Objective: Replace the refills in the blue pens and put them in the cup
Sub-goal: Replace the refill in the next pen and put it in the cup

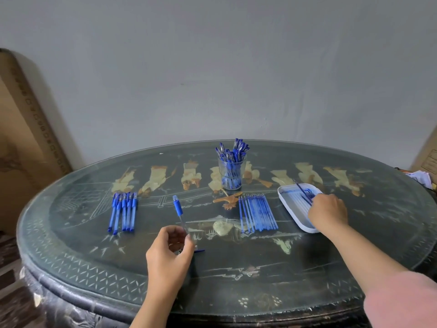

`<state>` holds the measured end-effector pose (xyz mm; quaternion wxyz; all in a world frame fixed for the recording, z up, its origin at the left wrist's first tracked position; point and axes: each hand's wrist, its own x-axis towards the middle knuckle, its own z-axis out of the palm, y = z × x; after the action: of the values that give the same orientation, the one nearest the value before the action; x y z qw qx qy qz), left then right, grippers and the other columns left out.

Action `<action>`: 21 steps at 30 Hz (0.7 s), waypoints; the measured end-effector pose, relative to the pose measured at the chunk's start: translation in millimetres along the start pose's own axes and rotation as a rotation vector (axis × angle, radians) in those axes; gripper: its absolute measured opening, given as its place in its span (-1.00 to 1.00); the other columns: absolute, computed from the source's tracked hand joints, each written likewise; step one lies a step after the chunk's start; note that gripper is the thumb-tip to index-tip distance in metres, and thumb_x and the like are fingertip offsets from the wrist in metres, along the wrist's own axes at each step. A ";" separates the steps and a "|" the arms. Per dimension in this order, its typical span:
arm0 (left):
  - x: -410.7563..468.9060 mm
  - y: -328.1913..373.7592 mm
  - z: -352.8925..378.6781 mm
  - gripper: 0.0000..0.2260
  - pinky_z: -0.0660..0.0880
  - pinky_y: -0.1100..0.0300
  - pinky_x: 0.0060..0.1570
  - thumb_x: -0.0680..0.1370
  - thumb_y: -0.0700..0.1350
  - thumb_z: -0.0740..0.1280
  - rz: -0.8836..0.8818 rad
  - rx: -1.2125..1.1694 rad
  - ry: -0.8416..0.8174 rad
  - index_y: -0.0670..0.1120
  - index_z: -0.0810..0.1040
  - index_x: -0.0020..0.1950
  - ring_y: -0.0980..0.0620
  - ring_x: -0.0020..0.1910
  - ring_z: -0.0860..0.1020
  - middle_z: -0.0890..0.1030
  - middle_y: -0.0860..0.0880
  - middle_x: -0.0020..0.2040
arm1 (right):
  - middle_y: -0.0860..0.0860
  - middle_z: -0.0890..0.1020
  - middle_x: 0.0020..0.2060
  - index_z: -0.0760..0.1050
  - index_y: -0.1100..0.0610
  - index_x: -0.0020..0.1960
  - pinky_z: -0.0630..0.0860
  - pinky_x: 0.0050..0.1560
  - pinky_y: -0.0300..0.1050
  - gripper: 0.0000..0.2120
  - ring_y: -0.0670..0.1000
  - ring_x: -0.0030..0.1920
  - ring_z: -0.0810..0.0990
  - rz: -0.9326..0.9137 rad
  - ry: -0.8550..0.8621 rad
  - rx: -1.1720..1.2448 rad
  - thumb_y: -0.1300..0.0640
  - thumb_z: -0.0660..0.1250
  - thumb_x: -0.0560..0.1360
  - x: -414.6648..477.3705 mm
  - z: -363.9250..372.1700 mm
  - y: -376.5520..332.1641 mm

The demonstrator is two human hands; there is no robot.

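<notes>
My left hand (pixel 169 250) grips the clear barrel of a blue pen (pixel 178 209), whose blue grip end points away from me. A small blue piece (pixel 199 251) lies on the table just right of that hand. My right hand (pixel 327 213) is over the white tray (pixel 287 194) and holds a thin blue refill (pixel 301 190) that slants up to the left. A row of blue refills (pixel 257 213) lies between my hands. Several capped blue pens (pixel 124 210) lie in a row at the left. A clear cup (pixel 231 172) at the back holds several blue pens.
The dark oval table (pixel 236 275) has a glass top with painted figures. A cardboard panel (pixel 26 129) leans on the wall at the left. Papers (pixel 422 177) lie at the table's far right edge. A grey wall stands close behind.
</notes>
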<state>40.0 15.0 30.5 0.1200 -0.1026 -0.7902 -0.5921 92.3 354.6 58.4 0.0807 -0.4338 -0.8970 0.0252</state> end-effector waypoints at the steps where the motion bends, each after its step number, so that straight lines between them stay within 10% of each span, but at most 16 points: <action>1: -0.7 1.2 -0.5 -0.84 0.48 0.49 -0.18 0.45 -0.26 0.46 0.001 -0.016 0.004 -0.01 0.55 -0.13 0.20 -0.22 0.61 0.65 0.04 -0.23 | 0.23 0.58 0.07 0.56 0.24 0.14 0.46 0.01 -0.03 -0.75 0.23 0.08 0.53 -0.019 0.028 0.146 0.27 0.16 0.56 -2.9 -3.5 -5.7; 10: 0.8 -7.8 -18.8 -0.78 0.54 0.36 -0.12 0.41 -0.28 0.49 0.096 0.022 -0.069 0.00 0.54 -0.13 0.16 -0.22 0.62 0.64 0.12 -0.23 | 0.08 0.61 -0.21 0.51 0.19 0.02 0.65 -0.04 0.03 -0.95 0.08 -0.09 0.70 -0.267 -0.410 1.532 0.25 0.27 0.60 -120.8 -61.4 -132.9; 21: 2.6 -20.1 -36.1 -0.76 0.54 0.34 -0.11 0.43 -0.28 0.47 0.164 -0.009 -0.055 0.04 0.54 -0.12 0.15 -0.21 0.62 0.63 0.15 -0.18 | 0.08 0.56 -0.13 0.45 0.15 0.02 0.65 -0.05 0.11 -0.96 0.11 -0.07 0.70 -0.433 -0.562 1.542 0.21 0.22 0.62 -157.0 -69.1 -201.6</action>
<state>33.8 -25.2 22.7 0.1456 -0.1837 -0.7794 -0.5810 43.6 104.6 130.5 0.1313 -0.0536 -0.6787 0.7206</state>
